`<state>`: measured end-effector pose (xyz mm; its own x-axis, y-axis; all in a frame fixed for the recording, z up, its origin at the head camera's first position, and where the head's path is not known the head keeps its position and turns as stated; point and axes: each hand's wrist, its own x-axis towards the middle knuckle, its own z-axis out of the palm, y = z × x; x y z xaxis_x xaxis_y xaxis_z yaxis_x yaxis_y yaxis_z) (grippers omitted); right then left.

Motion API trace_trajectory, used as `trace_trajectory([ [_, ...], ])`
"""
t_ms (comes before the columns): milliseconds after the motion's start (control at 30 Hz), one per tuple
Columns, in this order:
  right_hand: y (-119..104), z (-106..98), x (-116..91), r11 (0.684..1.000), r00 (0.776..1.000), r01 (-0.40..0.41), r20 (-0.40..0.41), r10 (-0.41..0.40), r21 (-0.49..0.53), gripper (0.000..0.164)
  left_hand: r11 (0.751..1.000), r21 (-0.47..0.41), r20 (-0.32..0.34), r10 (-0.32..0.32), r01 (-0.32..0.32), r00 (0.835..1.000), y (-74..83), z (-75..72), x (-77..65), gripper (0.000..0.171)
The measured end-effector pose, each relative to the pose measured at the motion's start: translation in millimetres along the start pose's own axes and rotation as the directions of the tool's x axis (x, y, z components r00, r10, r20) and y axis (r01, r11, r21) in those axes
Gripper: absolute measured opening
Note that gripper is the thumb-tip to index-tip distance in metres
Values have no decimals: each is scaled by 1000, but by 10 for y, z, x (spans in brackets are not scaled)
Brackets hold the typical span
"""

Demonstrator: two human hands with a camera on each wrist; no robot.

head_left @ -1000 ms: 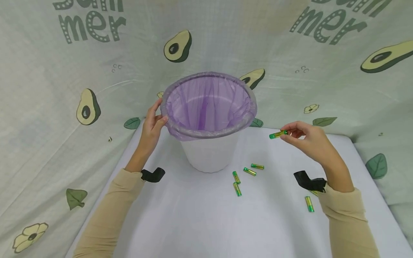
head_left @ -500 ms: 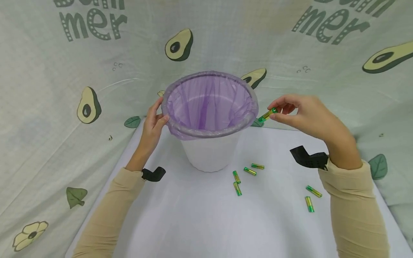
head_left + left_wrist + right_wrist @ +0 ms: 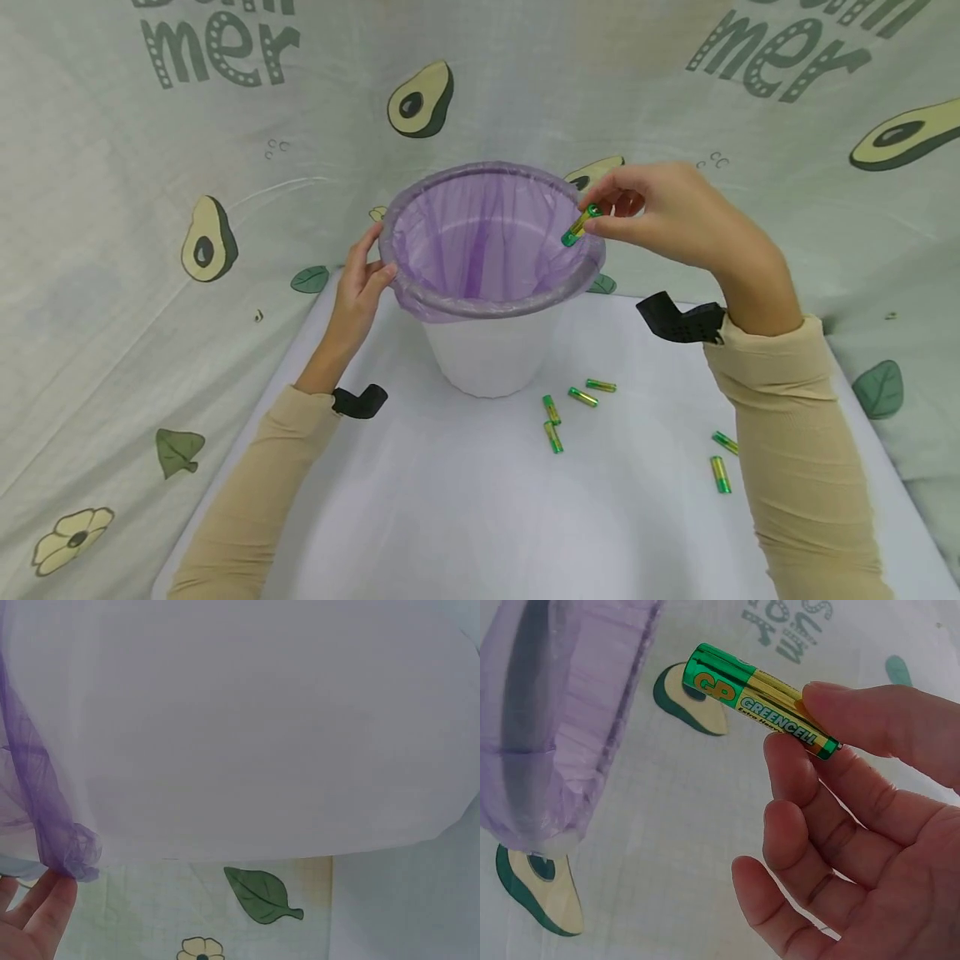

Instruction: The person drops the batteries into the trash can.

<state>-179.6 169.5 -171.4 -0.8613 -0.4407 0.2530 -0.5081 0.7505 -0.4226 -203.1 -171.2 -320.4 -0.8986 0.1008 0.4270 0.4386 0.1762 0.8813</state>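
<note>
A white trash bin (image 3: 487, 354) stands upright on the table, lined with a purple bag (image 3: 480, 242) folded over its rim. My left hand (image 3: 356, 304) grips the rim on the left side; in the left wrist view its fingers (image 3: 49, 919) show beside the gathered bag edge. Between thumb and fingertips my right hand (image 3: 660, 212) pinches a green and gold battery (image 3: 581, 226), tilted, by the bin's right rim. The right wrist view shows the battery (image 3: 757, 701) marked GP Greencell, apart from the purple bag.
Several loose batteries lie on the white table (image 3: 465, 500): a pair (image 3: 552, 423) in front of the bin, a battery (image 3: 601, 386) farther right, and a battery (image 3: 720, 475) by the right sleeve. A patterned cloth (image 3: 322, 108) hangs behind and at the sides.
My right hand has risen and moved left with the battery, from over the table's right side to the bin's rim. The left hand keeps its hold on the rim.
</note>
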Motion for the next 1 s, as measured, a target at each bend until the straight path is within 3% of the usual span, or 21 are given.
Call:
trace_trajectory([
  [600,-305,99,640,1000,988,30,149,-30,0,22,1000,7,6,-10,10,1000,-1,-2,27,58],
  [800,-373,176,865,999,974,32,225,-27,-20,19,1000,13,7,-25,25,1000,-2,-7,10,57],
  [1000,-339,261,1040,1000,945,-28,326,23,12,20,1000,16,2,-16,16,1000,0,5,5,57],
])
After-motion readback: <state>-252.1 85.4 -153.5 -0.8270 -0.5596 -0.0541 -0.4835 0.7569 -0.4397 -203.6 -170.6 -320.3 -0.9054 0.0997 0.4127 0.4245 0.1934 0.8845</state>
